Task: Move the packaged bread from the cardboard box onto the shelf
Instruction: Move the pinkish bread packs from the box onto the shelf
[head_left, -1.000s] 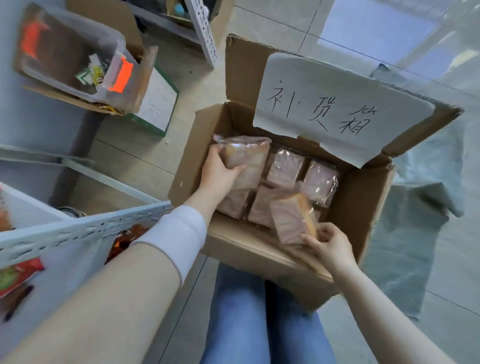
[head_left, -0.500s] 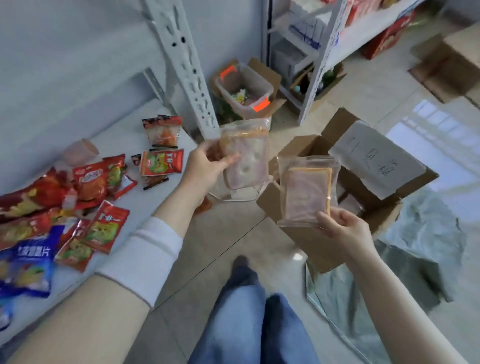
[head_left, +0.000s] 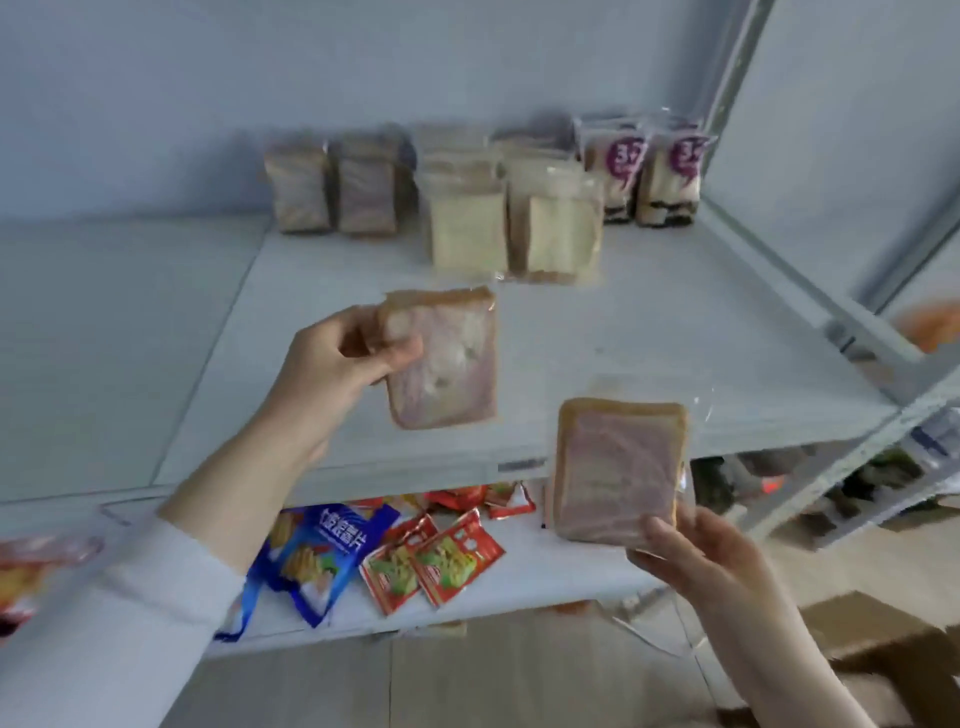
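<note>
Pale storeroom corner under soft, even light.
Plain blue-grey wall (head_left: 208, 93) behind white metal shelving, with a perforated upright (head_left: 737, 67) slanting at right; beige tiled floor (head_left: 519, 686) below; more racking (head_left: 883, 483) further right, blurred.

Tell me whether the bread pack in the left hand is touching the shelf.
Apart. The head view shows the left hand holding its bread pack upright in the air above the shelf.

Glossy clear plastic wraps the bread (head_left: 447, 358); matt metal shelf (head_left: 649, 332)
</note>
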